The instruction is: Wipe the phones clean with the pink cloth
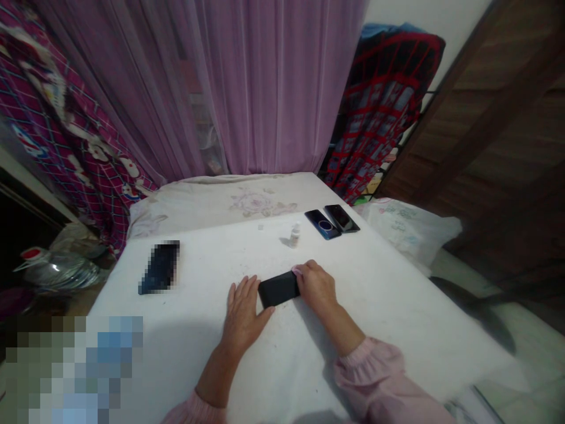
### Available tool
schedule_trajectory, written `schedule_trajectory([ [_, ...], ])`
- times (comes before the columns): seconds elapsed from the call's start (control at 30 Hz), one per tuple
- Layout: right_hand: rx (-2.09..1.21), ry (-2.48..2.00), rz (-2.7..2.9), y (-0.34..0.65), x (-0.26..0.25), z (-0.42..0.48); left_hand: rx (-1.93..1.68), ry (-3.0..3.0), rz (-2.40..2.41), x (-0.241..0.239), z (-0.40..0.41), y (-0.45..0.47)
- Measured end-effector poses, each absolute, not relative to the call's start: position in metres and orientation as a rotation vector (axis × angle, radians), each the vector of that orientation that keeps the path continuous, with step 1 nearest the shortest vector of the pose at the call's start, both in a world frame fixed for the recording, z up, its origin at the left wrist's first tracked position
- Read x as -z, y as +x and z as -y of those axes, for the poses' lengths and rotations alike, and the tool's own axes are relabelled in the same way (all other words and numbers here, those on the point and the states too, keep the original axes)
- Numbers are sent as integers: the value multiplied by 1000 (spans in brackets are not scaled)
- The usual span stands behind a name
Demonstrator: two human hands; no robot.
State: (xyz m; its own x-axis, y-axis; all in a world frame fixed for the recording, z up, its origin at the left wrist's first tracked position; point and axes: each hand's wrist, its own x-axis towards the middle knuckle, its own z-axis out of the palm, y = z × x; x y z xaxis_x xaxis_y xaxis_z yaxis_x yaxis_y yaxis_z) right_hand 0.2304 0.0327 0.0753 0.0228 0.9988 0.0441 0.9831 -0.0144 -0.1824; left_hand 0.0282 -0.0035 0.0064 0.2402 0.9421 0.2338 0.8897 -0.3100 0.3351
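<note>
While left hand (pixel 242 312) lies splayed, right hand (pixel 318 290) curled, its grip unclear, phone (pixel 279 290) between, white tablecloth (pixel 375 294), purple curtains (pixel 273 88)

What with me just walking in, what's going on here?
A person's left hand lies open at the left end of a dark, phone-like slab on the white-covered table, while the right hand curls over its right end. Beyond the slab stands a small white bottle, and a blue phone and a black phone lie side by side farther right.
</note>
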Motion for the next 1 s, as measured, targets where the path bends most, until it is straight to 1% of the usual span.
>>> schedule_trajectory([
  [0.1, -172, -2038, 2168, 206, -75, -28, -610, 2373, -1772, -5, 3, 28],
  [0.2, -218, -1856, 2276, 181, -70, -16, -613, 2377, -1779, -4, 3, 28],
  [0.3, -240, -1731, 2335, 177, -66, -4, -604, 2381, -1773, -4, 3, 27],
  [0.4, -253, -1756, 2319, 198, -66, 0, -607, 2378, -1765, -4, 4, 27],
  [0.53, -170, -1994, 2131, 235, -68, -12, -619, 2369, -1761, -6, 4, 28],
  [0.67, -127, -2083, 2106, 237, -70, -24, -619, 2371, -1766, -7, 4, 29],
  [0.87, -165, -1859, 2257, 194, -67, -12, -616, 2386, -1766, -7, 4, 28],
  [1.0, -216, -1773, 2319, 195, -67, -1, -619, 2390, -1769, -6, 4, 28],
])
